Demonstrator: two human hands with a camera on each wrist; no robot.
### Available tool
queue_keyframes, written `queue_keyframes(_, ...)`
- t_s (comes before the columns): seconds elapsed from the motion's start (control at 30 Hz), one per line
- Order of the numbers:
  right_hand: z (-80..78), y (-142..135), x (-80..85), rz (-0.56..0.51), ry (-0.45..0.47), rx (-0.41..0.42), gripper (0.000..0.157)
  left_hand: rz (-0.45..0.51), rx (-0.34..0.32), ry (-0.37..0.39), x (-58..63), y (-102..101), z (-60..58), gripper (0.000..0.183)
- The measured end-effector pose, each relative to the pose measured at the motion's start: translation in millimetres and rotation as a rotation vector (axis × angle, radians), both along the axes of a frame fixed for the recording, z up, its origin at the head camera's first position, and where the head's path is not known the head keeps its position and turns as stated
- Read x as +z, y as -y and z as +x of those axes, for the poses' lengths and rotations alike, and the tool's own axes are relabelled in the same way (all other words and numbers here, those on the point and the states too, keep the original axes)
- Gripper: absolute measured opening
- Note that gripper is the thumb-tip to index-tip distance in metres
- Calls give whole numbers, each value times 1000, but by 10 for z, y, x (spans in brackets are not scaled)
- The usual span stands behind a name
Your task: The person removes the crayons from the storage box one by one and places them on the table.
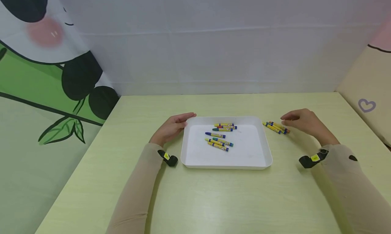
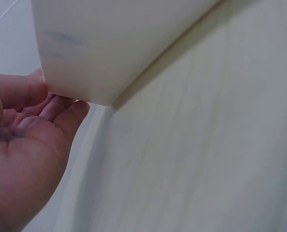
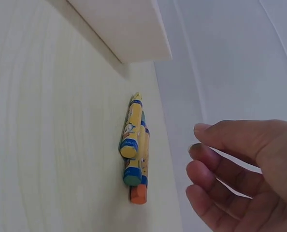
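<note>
A white rectangular tray (image 1: pixel 244 156) lies on the table, with several yellow-wrapped crayons (image 1: pixel 216 135) spread across its middle in loose groups. My left hand (image 1: pixel 172 127) holds the tray's far left corner. In the left wrist view, thumb and fingers (image 2: pixel 71 118) lie about that corner. Just right of the tray, a small pile of crayons (image 1: pixel 276 127) rests on the table; yellow, green and orange ends show in the right wrist view. My right hand (image 1: pixel 302 123) hovers beside this pile, its fingers (image 3: pixel 208 176) loosely bent, thumb apart from them, nothing held.
The pale wood-grain table (image 1: pixel 226 200) runs back to a white cloth wall (image 1: pixel 220 60). Cartoon-printed panels stand at the left (image 1: pixel 30 132) and right (image 1: pixel 366 81). Each sleeved wrist bears a small black camera (image 1: pixel 308 161).
</note>
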State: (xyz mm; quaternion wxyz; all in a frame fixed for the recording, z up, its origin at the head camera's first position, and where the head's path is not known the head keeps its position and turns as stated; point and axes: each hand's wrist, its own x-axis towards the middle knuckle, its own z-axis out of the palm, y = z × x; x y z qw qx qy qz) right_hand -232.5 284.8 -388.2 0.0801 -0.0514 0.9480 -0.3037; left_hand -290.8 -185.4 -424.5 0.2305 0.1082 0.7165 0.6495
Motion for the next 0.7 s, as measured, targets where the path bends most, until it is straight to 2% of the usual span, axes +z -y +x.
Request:
queue_keyframes(0.27,-15,122,98,-50,-33,0,49,-5,9,12,15,-5,7,48)
queue_keyframes(0.7,-56,427,325,-90,-1,106,42,-31,1,-2,10,11,6,48)
